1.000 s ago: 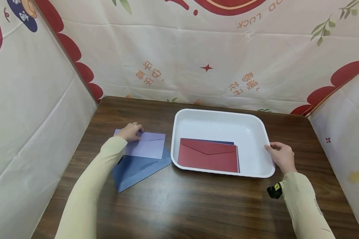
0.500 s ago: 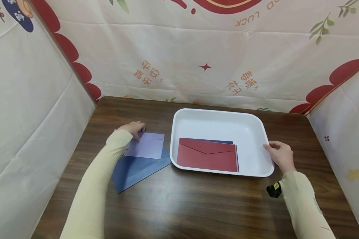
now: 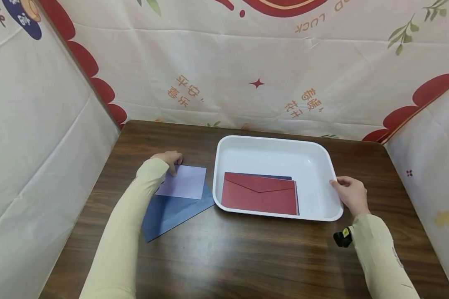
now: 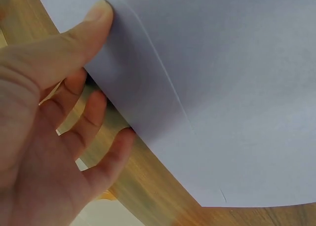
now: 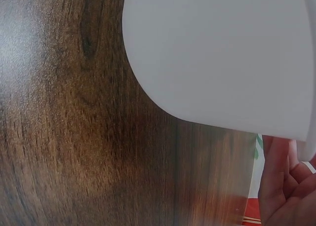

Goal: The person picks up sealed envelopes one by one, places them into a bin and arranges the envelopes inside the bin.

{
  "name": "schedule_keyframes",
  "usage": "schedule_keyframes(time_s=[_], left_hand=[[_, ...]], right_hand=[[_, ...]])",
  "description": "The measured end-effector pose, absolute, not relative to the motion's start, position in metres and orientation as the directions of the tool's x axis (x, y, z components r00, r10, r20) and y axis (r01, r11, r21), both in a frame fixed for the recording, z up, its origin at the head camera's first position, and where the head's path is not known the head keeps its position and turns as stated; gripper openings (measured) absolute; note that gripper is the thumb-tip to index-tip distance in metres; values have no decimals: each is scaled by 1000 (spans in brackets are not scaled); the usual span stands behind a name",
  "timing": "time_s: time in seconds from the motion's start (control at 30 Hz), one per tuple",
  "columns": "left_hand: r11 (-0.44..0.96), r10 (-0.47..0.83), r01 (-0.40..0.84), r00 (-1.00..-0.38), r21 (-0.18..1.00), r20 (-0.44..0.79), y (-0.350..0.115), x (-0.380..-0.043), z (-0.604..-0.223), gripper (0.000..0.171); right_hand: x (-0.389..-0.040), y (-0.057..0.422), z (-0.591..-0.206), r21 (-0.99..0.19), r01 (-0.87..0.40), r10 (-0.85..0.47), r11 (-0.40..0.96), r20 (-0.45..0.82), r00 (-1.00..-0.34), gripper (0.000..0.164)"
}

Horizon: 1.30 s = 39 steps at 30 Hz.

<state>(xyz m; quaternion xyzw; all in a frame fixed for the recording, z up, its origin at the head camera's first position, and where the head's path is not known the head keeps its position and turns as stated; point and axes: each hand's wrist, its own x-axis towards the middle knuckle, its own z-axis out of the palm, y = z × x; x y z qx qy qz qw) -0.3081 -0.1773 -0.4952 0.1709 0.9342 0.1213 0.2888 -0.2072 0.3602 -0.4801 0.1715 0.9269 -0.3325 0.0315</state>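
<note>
My left hand [image 3: 169, 159] pinches the far edge of a light purple envelope [image 3: 188, 182]. In the left wrist view the thumb [image 4: 98, 18] lies on top of the paper and the other fingers come in beneath its edge. Under the purple envelope a blue envelope [image 3: 173, 214] lies at an angle on the table, partly covered. On the right, my right hand [image 3: 351, 196] grips the rim of a white plastic tray [image 3: 277, 155], thumb over the rim. From below, the right wrist view shows the tray's underside [image 5: 222, 53] and my curled fingers [image 5: 276, 181].
Inside the tray, a red envelope [image 3: 260, 195] tops a stack, with a dark blue edge [image 3: 280, 177] showing behind it. The dark wood table [image 3: 239, 257] ends at a printed cloth backdrop [image 3: 224, 74], with cloth walls on both sides.
My left hand has shifted slightly right and away along the purple envelope's far edge. The right hand and the tray stay put.
</note>
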Motion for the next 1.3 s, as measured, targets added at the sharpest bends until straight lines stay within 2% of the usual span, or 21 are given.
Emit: schedule_keyframes(time_s=[0.13, 0.37, 0.63, 0.93, 1.3], left_hand=[[905, 394, 233, -774, 356, -497, -178, -308, -496, 38], [848, 477, 269, -764, 457, -434, -188, -308, -498, 36], [783, 537, 311, -775, 538, -334, -201, -308, -499, 22], [762, 534, 321, -803, 563, -265, -209, -312, -500, 9], [756, 560, 325, -771, 568, -304, -208, -312, -476, 9]], right_hand=[[-208, 360, -481, -601, 345, 306, 721, -171, -937, 51], [-208, 359, -481, -600, 349, 309, 720, -173, -935, 51], [-208, 359, -481, -596, 363, 315, 716, -188, -930, 53], [-209, 357, -481, -590, 369, 324, 718, -186, -928, 52], [-208, 358, -480, -599, 371, 321, 709, -194, -927, 53]])
